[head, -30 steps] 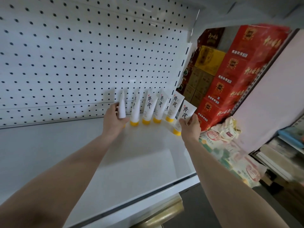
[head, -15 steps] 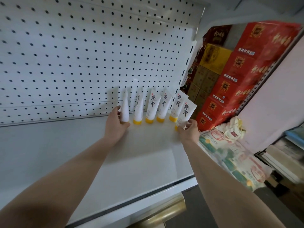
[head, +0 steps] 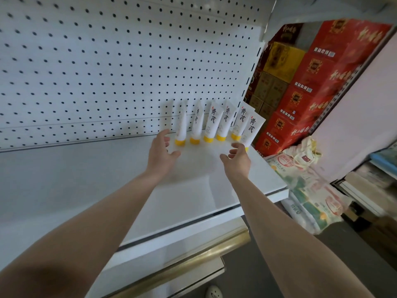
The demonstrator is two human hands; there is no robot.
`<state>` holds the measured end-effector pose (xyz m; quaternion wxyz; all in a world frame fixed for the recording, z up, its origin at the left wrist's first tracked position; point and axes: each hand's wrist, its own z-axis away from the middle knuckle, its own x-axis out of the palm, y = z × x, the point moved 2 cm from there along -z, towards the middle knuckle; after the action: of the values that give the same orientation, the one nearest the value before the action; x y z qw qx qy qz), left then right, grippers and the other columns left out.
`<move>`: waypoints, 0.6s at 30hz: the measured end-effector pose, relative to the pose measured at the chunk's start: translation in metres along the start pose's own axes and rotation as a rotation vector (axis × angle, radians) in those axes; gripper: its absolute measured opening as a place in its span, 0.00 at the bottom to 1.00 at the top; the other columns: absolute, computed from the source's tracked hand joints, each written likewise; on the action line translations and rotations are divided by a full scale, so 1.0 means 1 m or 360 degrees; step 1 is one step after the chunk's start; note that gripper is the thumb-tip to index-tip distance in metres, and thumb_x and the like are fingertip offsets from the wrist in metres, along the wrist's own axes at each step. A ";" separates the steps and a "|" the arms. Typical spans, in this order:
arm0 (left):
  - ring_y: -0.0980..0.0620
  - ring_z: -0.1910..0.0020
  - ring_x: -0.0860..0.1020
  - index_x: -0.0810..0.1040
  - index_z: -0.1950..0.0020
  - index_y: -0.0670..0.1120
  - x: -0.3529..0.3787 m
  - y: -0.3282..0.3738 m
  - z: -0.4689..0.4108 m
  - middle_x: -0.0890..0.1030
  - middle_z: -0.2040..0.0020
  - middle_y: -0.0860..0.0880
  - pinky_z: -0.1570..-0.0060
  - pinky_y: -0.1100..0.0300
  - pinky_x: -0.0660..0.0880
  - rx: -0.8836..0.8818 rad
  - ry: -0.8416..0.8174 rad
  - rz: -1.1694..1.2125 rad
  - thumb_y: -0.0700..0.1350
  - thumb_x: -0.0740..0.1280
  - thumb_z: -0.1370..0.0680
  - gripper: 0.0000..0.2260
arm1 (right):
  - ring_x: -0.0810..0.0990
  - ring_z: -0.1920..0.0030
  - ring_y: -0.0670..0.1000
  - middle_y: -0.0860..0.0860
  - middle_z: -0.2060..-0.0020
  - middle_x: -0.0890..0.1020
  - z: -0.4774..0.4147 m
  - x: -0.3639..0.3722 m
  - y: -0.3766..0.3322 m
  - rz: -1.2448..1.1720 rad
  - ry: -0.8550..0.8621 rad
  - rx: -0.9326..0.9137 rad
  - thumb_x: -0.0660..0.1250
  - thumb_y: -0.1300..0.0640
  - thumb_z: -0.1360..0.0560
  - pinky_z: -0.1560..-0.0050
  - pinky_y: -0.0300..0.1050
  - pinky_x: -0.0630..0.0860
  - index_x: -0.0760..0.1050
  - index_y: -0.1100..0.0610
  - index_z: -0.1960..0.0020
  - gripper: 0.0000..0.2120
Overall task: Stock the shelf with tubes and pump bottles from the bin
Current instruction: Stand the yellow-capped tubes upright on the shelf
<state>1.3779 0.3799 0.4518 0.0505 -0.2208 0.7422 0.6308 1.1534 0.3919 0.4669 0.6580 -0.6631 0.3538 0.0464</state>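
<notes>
Six tubes point(head: 213, 122) are stood in a row at the back right of the shelf point(head: 86, 181), caps down, leaned against the pegboard point(head: 107, 61). White bodies, yellow caps, dark lettering printed on the front. Leftmost tube point(head: 181, 125) is turned edge-on, so little print is seen on it. Rightmost tube point(head: 251, 129) is set slightly forward of the other five, close to the shelf's right end. Its cap is mostly hidden behind the right hand point(head: 237, 158).

Left hand point(head: 160, 153): fingers spread and relaxed, nothing held. It is held just left of the leftmost tube, near it but apart. Right hand: fingers loosely curved, nothing gripped. It is held just in front of the rightmost tube; contact with it cannot be told from this angle. Both forearms are reached in over the shelf's front edge.

Shelf surface is white. A brass-coloured rail point(head: 204, 253) is seen below the front edge. Past the right end, red cartons point(head: 311, 100) are stacked, with yellow and brown boxes point(head: 279, 61) behind them. Soft packs point(head: 307, 190) are piled lower down, with a cloth bag point(head: 305, 155) laid on top. Right edge of view is blurred.
</notes>
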 end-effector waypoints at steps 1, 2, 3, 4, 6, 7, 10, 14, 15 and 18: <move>0.49 0.43 0.74 0.66 0.29 0.48 -0.005 0.001 0.006 0.73 0.39 0.46 0.39 0.51 0.73 0.0012 -0.0008 0.0011 0.39 0.73 0.28 0.31 | 0.77 0.48 0.49 0.51 0.48 0.78 0.009 0.005 -0.006 -0.0014 -0.0029 -0.0036 0.70 0.58 0.25 0.48 0.44 0.74 0.70 0.55 0.33 0.21; 0.49 0.44 0.74 0.66 0.29 0.48 -0.011 0.002 0.012 0.73 0.40 0.45 0.40 0.52 0.73 0.0025 -0.0006 0.0022 0.39 0.73 0.28 0.30 | 0.77 0.48 0.49 0.50 0.48 0.78 0.017 0.010 -0.012 -0.0029 -0.0058 -0.0074 0.70 0.58 0.25 0.49 0.43 0.74 0.70 0.55 0.34 0.21; 0.50 0.44 0.74 0.67 0.29 0.48 -0.017 0.003 0.017 0.73 0.40 0.45 0.40 0.52 0.73 0.0035 0.0004 0.0029 0.39 0.73 0.28 0.30 | 0.77 0.49 0.49 0.50 0.49 0.78 0.025 0.015 -0.018 -0.0043 -0.0088 -0.0111 0.70 0.59 0.25 0.49 0.42 0.73 0.71 0.55 0.34 0.20; 0.51 0.44 0.74 0.67 0.30 0.48 -0.024 0.004 0.023 0.74 0.40 0.45 0.41 0.54 0.74 0.0036 0.0020 0.0033 0.39 0.73 0.28 0.29 | 0.77 0.49 0.49 0.50 0.50 0.78 0.033 0.020 -0.024 -0.0057 -0.0121 -0.0144 0.70 0.59 0.25 0.50 0.41 0.72 0.71 0.55 0.35 0.20; 0.52 0.44 0.74 0.68 0.30 0.48 -0.037 0.007 0.033 0.74 0.39 0.46 0.41 0.55 0.74 0.0025 0.0054 0.0032 0.39 0.73 0.28 0.28 | 0.77 0.49 0.49 0.49 0.51 0.77 0.047 0.030 -0.035 -0.0077 -0.0193 -0.0207 0.70 0.59 0.25 0.50 0.40 0.71 0.72 0.55 0.35 0.19; 0.52 0.43 0.74 0.69 0.30 0.48 -0.045 0.008 0.039 0.74 0.39 0.47 0.41 0.56 0.74 0.0025 0.0075 0.0036 0.39 0.72 0.28 0.28 | 0.77 0.49 0.49 0.49 0.51 0.78 0.054 0.035 -0.039 -0.0088 -0.0234 -0.0236 0.70 0.59 0.26 0.49 0.40 0.71 0.72 0.55 0.35 0.19; 0.52 0.42 0.74 0.69 0.31 0.49 -0.067 0.011 0.057 0.74 0.39 0.48 0.41 0.58 0.73 0.0050 0.0155 0.0035 0.38 0.72 0.27 0.27 | 0.78 0.50 0.49 0.49 0.52 0.78 0.073 0.049 -0.054 -0.0131 -0.0352 -0.0305 0.70 0.59 0.26 0.49 0.40 0.72 0.73 0.55 0.36 0.18; 0.53 0.43 0.74 0.69 0.31 0.51 -0.094 0.017 0.084 0.75 0.39 0.49 0.40 0.59 0.73 0.0076 0.0300 0.0022 0.39 0.71 0.27 0.26 | 0.78 0.50 0.48 0.48 0.51 0.78 0.097 0.061 -0.068 -0.0200 -0.0527 -0.0432 0.69 0.59 0.25 0.50 0.37 0.70 0.74 0.55 0.37 0.18; 0.53 0.43 0.74 0.69 0.31 0.51 -0.101 0.019 0.092 0.75 0.40 0.49 0.40 0.59 0.73 0.0069 0.0343 0.0016 0.39 0.71 0.27 0.26 | 0.78 0.50 0.47 0.48 0.50 0.79 0.103 0.062 -0.071 -0.0200 -0.0578 -0.0464 0.69 0.60 0.25 0.50 0.36 0.69 0.74 0.55 0.36 0.17; 0.54 0.43 0.74 0.69 0.30 0.50 -0.117 0.023 0.122 0.75 0.40 0.49 0.41 0.60 0.73 0.0025 0.0452 -0.0066 0.39 0.72 0.26 0.26 | 0.78 0.50 0.46 0.49 0.48 0.80 0.124 0.066 -0.078 -0.0183 -0.0704 -0.0560 0.69 0.60 0.25 0.49 0.36 0.70 0.75 0.56 0.36 0.17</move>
<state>1.4489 0.5297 0.4899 -0.0405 -0.3227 0.7420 0.5862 1.2943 0.4685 0.4813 0.5957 -0.7597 0.1500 0.2133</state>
